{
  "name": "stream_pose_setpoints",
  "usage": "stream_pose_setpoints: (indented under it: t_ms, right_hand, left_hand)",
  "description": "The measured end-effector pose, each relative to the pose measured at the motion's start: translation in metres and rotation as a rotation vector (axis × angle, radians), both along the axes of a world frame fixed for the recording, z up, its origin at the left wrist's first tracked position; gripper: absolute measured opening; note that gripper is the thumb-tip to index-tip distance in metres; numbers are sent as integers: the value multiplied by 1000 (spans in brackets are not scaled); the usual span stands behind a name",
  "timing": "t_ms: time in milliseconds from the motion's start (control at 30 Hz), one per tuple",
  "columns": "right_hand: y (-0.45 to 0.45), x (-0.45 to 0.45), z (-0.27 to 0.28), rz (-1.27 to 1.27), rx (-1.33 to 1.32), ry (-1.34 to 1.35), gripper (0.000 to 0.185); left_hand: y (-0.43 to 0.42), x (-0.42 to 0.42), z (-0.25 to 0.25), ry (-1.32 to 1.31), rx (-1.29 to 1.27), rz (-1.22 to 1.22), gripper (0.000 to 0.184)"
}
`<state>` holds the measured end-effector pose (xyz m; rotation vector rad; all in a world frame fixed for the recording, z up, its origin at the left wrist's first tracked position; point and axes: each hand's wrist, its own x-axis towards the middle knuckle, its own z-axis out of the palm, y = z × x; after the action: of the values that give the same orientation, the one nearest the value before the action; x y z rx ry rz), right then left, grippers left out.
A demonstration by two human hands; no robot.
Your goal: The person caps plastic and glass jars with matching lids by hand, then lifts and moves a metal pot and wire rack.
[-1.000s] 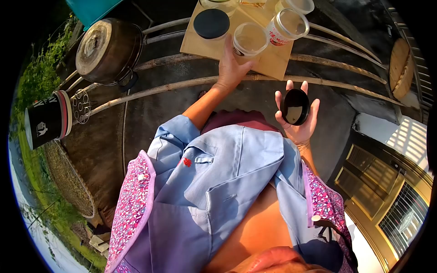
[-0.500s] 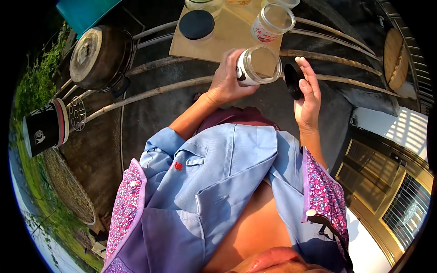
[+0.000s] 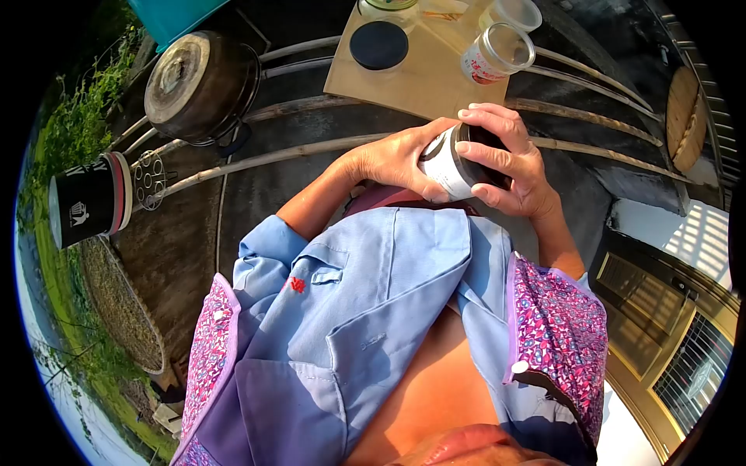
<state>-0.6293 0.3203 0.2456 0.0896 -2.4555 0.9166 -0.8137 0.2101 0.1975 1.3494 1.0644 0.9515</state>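
My left hand (image 3: 404,159) is wrapped round a jar with a white and black label (image 3: 445,167), held tilted on its side in front of my chest. On the jar's mouth sits a black lid (image 3: 486,147), and the fingers of my right hand (image 3: 517,163) grip round it. Beyond my hands, a wooden board (image 3: 427,78) carries a round black lid (image 3: 378,45) lying flat and an open clear jar with red print (image 3: 497,54). Behind that stand another clear container (image 3: 519,12) and a glass jar (image 3: 386,9), partly cut off.
Long bamboo poles (image 3: 287,155) run beneath the board. On the left are a large dark pot (image 3: 198,89), a black bucket (image 3: 85,198), a wire rack (image 3: 150,180) and a teal container (image 3: 171,17). A round wooden lid (image 3: 684,116) and a door (image 3: 660,334) are at the right.
The labelled jar has been lifted off the board and brought towards my chest. The black lid in my right hand has moved left onto its mouth, and my right fingers have closed round it.
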Motion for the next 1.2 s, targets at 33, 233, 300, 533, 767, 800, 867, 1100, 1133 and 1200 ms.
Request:
stream_pose_setpoints:
  t_ms: [33, 233, 300, 533, 767, 800, 867, 1100, 1133, 1200]
  right_hand:
    - [0, -3, 5, -1, 1, 0, 42]
    - [-21, -25, 0, -449, 23, -71, 42]
    - [-30, -28, -6, -523, 59, -114, 53]
    - [-8, 9, 55, -363, -605, -715, 78]
    - [-11, -14, 49, -129, 65, -436, 74]
    - [-12, -19, 46, -84, 36, -464, 74]
    - [-15, -24, 36, -137, 0, -474, 74]
    - [-10, -23, 31, -355, -320, -641, 88]
    - [-7, -20, 29, -282, -135, -553, 90]
    - [-8, -20, 22, -126, -161, -482, 89]
  left_hand:
    - [1, -1, 0, -39, 19, -21, 91]
    - [0, 18, -12, 391, 464, 561, 86]
    - [0, 21, -18, 574, 479, 678, 86]
    - [-18, -18, -15, 419, 224, 474, 87]
    - [-20, -25, -2, 365, 265, 245, 91]
    - [-20, -24, -3, 339, 263, 236, 91]
    - [-21, -20, -8, 382, 308, 306, 87]
    - [-35, -17, -8, 648, 377, 398, 87]
    - [-35, -18, -7, 646, 378, 406, 87]
    - [-35, -22, -3, 409, 304, 309, 90]
